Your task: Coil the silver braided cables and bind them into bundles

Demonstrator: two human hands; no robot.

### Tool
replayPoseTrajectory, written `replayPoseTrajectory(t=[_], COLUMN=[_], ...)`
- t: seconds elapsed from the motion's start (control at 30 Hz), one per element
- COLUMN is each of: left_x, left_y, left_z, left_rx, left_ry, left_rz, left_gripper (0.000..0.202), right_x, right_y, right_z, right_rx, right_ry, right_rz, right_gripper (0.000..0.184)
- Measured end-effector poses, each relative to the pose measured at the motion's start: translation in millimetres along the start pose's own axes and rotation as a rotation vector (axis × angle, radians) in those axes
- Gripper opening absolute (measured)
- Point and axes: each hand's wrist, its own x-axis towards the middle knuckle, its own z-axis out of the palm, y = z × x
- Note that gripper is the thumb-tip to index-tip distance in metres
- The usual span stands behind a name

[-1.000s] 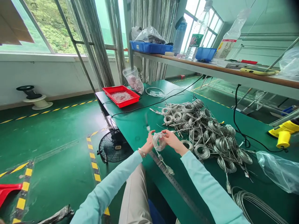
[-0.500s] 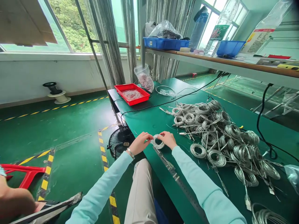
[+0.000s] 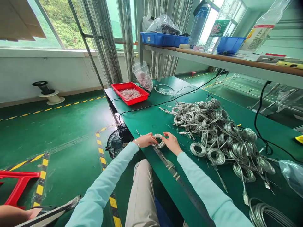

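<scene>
While between L hand [image 3: 145, 140], R hand [image 3: 171, 142], silver cable coil [image 3: 159, 141], tight loops

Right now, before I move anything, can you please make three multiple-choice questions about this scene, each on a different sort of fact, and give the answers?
1. Where is the small wire coil? A) on the floor B) between the left hand and the right hand C) on the shelf
2. What colour is the tray of thin white wires? A) blue B) yellow C) red
3. How do the larger coils lie? A) loose in a heap on the green bench B) hanging from the shelf C) sealed in a bag

Answers: 1 B, the coil sits at both hands' fingertips. 2 C, its rim shows red. 3 A, they spread over the bench top.
</scene>
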Motion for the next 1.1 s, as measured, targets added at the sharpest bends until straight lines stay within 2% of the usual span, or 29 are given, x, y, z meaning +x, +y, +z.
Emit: replayPoseTrajectory(t=[0.1, 0.2, 0.3, 0.6, 0.73, 0.9, 1.03, 1.1], left_x=[3, 4, 6, 11, 9, 3, 8, 10], left_y=[-5, -8, -8, -1, 9, 27, 42, 56], left_z=[-2.5, -5.6, -9.1, -17.0, -17.4, -11.5, -15.1, -21.4], left_rx=[-0.009, -0.009, 0.005, 0.085, 0.129, 0.162, 0.041, -0.087], left_ry=[-0.011, -0.028, -0.059, -0.15, -0.173, -0.142, -0.126, -0.15], left_rz=[0.031, 0.052, 0.062, 0.038, -0.002, -0.105, -0.167, -0.188], left_gripper=[0.02, 0.021, 0.023, 0.028, 0.028, 0.041, 0.016, 0.026], right_x=[-25, -51, -67, -64, -67, -74, -80, -85], right_y=[9, 14, 16, 16, 20, 19, 14, 12], right_z=[-9, -12, -11, -18, -16, -15, -37, -57], right_rx=[-0.001, 0.008, 0.014, 0.069, 0.112, 0.184, 0.311, 0.409], right_ry=[-0.054, -0.221, -0.317, -0.392, -0.369, -0.263, -0.122, -0.05], right_rz=[-0.015, -0.033, -0.023, 0.101, 0.104, 0.061, 0.031, 0.03], right_gripper=[0.029, 0.013, 0.013, 0.009, 0.009, 0.006, 0.01, 0.018])
